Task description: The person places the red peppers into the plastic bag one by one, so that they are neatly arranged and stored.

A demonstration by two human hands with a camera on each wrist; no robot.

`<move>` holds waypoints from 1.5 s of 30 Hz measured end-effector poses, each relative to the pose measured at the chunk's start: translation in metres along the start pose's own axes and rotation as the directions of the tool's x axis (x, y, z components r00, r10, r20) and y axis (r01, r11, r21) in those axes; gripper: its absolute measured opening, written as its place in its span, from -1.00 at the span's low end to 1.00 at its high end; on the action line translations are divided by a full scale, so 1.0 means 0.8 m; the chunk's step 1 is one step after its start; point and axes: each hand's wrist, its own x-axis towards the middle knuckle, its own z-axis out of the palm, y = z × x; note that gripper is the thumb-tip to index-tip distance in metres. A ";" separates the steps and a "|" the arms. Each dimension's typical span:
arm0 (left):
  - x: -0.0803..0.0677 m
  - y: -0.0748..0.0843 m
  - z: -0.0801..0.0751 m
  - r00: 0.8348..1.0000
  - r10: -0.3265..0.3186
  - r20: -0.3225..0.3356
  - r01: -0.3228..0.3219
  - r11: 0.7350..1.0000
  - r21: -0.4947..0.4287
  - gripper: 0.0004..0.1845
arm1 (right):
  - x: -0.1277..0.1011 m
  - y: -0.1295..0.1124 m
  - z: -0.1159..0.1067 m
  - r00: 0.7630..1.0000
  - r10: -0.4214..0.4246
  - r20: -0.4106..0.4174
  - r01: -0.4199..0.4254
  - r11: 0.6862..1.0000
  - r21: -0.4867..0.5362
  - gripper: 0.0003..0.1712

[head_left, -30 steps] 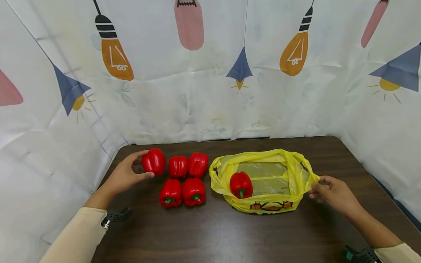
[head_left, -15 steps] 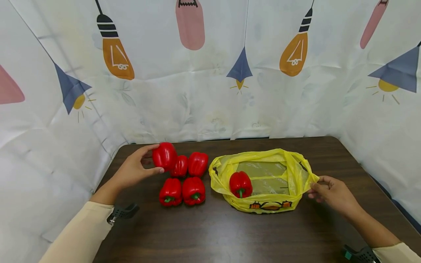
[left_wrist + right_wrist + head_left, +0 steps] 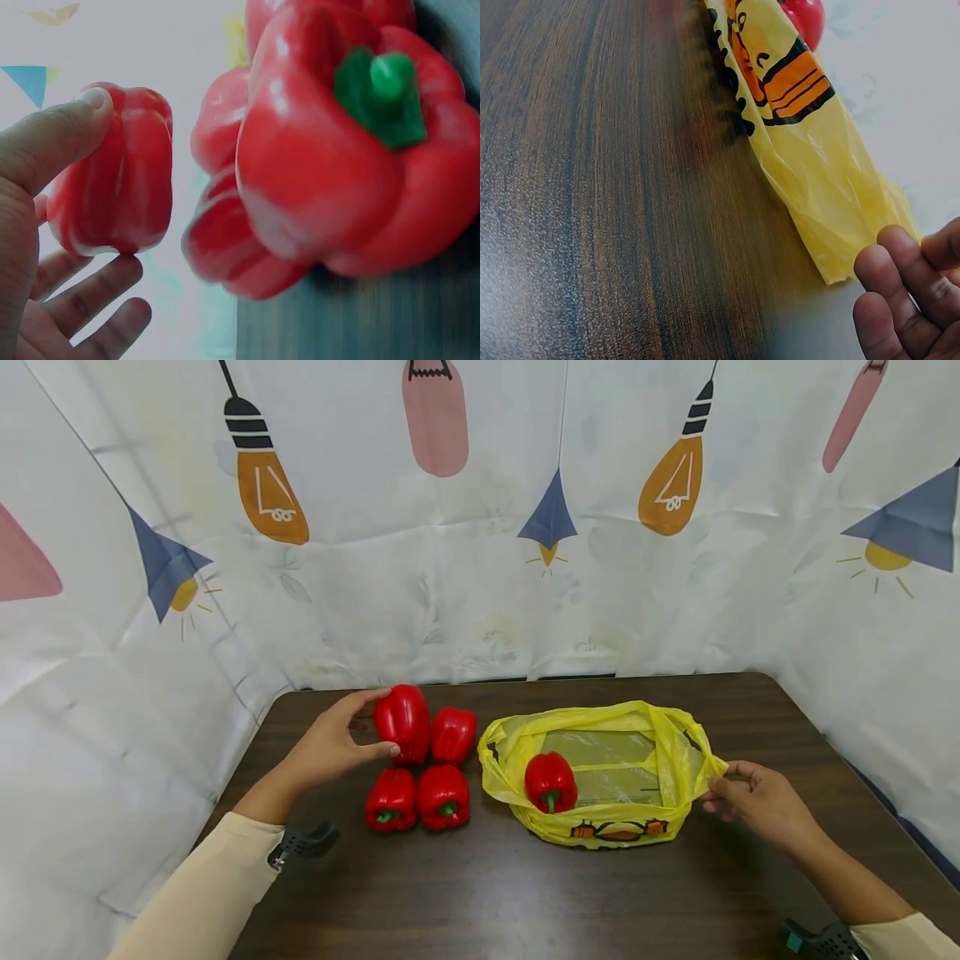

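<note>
Left hand [image 3: 326, 745]: partly spread, thumb on one side and fingertips on the other of a glossy red, blocky bell pepper [image 3: 402, 723], which it holds on its right, lobes lengthwise. In the left wrist view this pepper is apart from its neighbours; the lower fingers extend loosely below it.

Just right of the held pepper: a second glossy red bell pepper [image 3: 453, 736] on the dark brown wood-grain counter [image 3: 480, 893]. To the right of the left hand and nearer the person: two more red bell peppers [image 3: 417, 798], side by side, green stems toward the person.

Right hand [image 3: 761, 802]: thumb and fingers pinch the right-hand edge of a thin yellow plastic bag [image 3: 618, 833] with black and orange print. Bag extends left from this hand, mouth spread upward. Inside, well left of the right hand, sits one red bell pepper with a green stem [image 3: 551, 779].

Beyond both hands: a white sheet [image 3: 480, 593] printed with lamps and bulbs. Dark band [image 3: 306, 842] around left wrist.
</note>
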 end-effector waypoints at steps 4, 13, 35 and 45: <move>0.004 0.012 0.006 1.000 0.010 0.015 -0.010 1.000 -0.001 -0.09 | 0.000 0.000 0.001 1.000 0.004 0.002 -0.005 1.000 0.003 -0.51; 0.012 0.032 0.018 0.999 0.023 0.025 -0.022 0.999 -0.043 -0.10 | 0.001 0.000 0.001 1.000 0.007 0.002 -0.007 1.000 0.011 -0.48; 0.033 0.077 0.063 0.993 0.063 0.096 -0.062 0.998 -0.009 -0.09 | -0.001 0.000 0.000 1.000 0.005 -0.016 -0.005 1.000 -0.031 -0.48; 0.043 0.093 0.084 0.986 0.105 0.132 -0.097 0.993 -0.067 -0.11 | -0.002 0.000 0.001 1.000 -0.006 -0.019 0.005 0.999 -0.040 -0.48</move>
